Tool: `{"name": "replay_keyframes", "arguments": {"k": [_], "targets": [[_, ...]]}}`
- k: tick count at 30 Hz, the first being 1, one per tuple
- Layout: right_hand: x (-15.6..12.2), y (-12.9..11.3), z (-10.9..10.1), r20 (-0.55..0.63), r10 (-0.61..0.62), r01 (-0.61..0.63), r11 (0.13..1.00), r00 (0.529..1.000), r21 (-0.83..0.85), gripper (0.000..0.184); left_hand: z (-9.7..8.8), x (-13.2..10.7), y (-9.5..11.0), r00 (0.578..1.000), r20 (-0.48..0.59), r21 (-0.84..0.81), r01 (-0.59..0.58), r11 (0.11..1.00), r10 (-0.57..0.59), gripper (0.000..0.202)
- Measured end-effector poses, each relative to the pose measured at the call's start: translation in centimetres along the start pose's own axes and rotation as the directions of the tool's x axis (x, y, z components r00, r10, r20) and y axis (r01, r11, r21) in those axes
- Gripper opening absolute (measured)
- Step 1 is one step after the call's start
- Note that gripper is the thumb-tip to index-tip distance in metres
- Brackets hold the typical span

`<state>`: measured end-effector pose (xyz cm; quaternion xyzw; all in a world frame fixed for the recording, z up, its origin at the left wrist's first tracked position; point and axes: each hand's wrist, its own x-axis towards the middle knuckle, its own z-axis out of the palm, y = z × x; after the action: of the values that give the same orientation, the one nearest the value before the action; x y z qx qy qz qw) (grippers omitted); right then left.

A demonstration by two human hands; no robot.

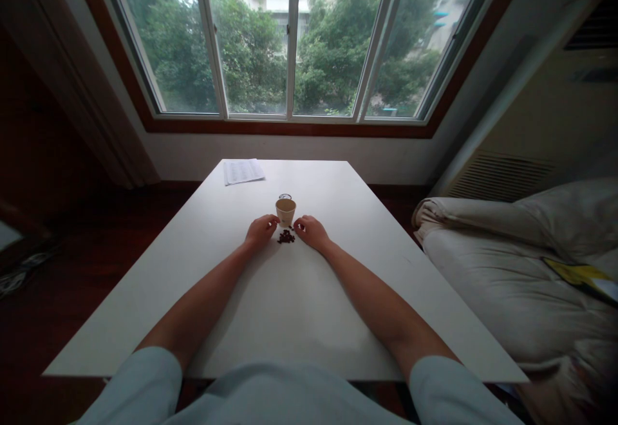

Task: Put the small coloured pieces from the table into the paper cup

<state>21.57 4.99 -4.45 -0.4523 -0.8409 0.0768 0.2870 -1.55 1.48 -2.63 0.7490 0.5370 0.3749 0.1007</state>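
A small beige paper cup (285, 211) stands upright on the white table (203, 270). Just in front of it lies a little heap of dark beans (286, 237). My left hand (261, 228) rests on the table left of the heap, fingers curled, its fingertips close to the cup's left side. My right hand (311, 230) rests to the right of the heap, fingers pinched together near a stray bean; what they hold, if anything, is too small to see. A small dark ring-shaped object (284, 196) lies right behind the cup.
A printed sheet of paper (243, 171) lies at the table's far left. A bed with pale bedding (521, 264) stands close on the right. A wide window (290, 38) is beyond the table, dark wooden floor (72, 264) to the left.
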Motion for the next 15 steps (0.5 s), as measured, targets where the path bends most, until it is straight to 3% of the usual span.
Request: {"name": "replay_keyframes", "arguments": {"k": [4,15], "targets": [[0.05,-0.02,0.11,-0.047,-0.001,0.001,1.0,0.999,0.0,0.015,-0.12,0.01,0.15,1.0,0.011,0.005,0.005,1.0,-0.005,0.021],[0.01,0.16,0.4,0.0,-0.059,0.059,0.996,0.998,0.06,0.016,0.03,0.06,0.2,0.999,-0.043,-0.027,-0.005,1.0,0.004,0.021]]}}
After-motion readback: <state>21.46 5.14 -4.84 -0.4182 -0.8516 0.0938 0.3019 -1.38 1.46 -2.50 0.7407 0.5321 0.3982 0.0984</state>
